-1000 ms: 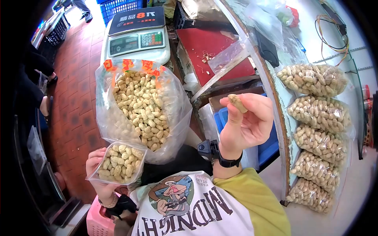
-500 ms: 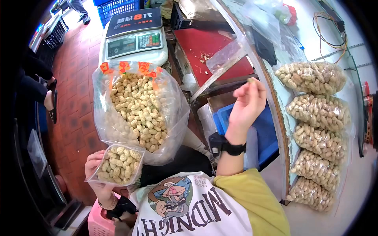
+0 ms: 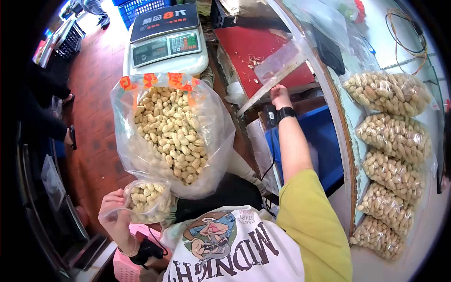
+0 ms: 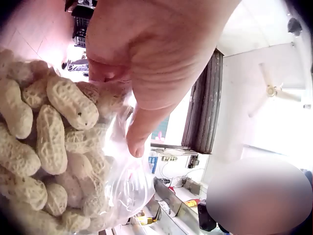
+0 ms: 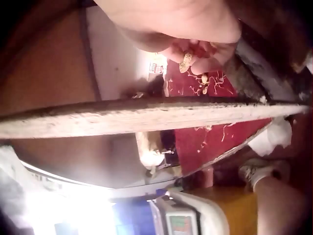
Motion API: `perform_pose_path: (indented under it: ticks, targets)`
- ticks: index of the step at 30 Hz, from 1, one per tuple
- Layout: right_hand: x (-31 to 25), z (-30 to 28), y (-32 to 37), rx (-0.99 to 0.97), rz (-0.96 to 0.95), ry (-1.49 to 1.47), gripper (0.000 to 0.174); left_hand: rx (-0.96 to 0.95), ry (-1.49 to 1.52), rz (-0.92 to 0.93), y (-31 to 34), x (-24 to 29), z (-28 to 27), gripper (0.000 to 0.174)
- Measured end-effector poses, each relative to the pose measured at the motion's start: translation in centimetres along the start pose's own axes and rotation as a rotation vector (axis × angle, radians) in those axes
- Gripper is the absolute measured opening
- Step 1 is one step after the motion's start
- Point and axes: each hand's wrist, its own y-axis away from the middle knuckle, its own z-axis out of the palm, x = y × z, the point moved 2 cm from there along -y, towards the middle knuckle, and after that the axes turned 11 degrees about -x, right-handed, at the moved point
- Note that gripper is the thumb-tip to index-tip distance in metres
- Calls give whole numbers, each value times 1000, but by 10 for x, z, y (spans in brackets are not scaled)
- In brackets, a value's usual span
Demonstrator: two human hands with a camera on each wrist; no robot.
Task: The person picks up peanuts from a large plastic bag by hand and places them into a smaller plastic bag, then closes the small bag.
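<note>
My left hand [image 3: 112,212] grips the edge of a small clear plastic bag of peanuts [image 3: 146,199]. In the left wrist view its thumb [image 4: 139,132] lies against the plastic, and unshelled peanuts [image 4: 51,139] fill the bag. Just above it in the head view stands a large open clear bag [image 3: 216,155] heaped with peanuts [image 3: 174,131]. My right arm stretches forward, and the right hand [image 3: 280,95] is over the near edge of a red board [image 3: 237,44]. A peanut [image 5: 186,62] shows at its curled fingertips in the right wrist view.
A digital scale [image 3: 164,49] stands behind the large bag. Several filled peanut bags [image 3: 394,136] lie in a column on the right counter. A pale wooden strip [image 3: 265,94] crosses in front of the red board, with a blue bin [image 3: 324,141] below. Root scraps [image 3: 253,61] lie on the board.
The right hand, with the peanut, has moved away from in front of me to the red board, the arm straightening. The small bag in the left hand has tilted and its opening has narrowed.
</note>
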Motion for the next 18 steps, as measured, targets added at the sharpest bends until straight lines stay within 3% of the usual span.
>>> perform_pose_path:
  ticks: [2, 4, 8, 10, 11, 14, 18]
  targets:
    - [-6, 2, -13, -73, -26, 145, 9, 4, -4, -21, -1, -2, -5, 17]
    - [-9, 4, -17, -200, -96, 436, 17, 21, 10, -8, 1, -6, -8, 18]
    - [4, 6, 28, -302, -236, 413, 21, 88, 17, -44, 5, -9, -10, 18]
    - [16, -3, 33, -265, -225, 453, 19, 101, -90, -46, 7, 0, -9, 18]
    - [25, -5, 47, -248, -312, 442, 17, 129, -151, -49, 7, 8, -6, 15]
    - [40, 12, 128, -331, -586, 393, 14, 177, -274, 11, 0, 27, 3, 10]
    - [38, 51, 269, -655, -819, 736, 9, 153, -306, 105, -5, 55, 16, 12]
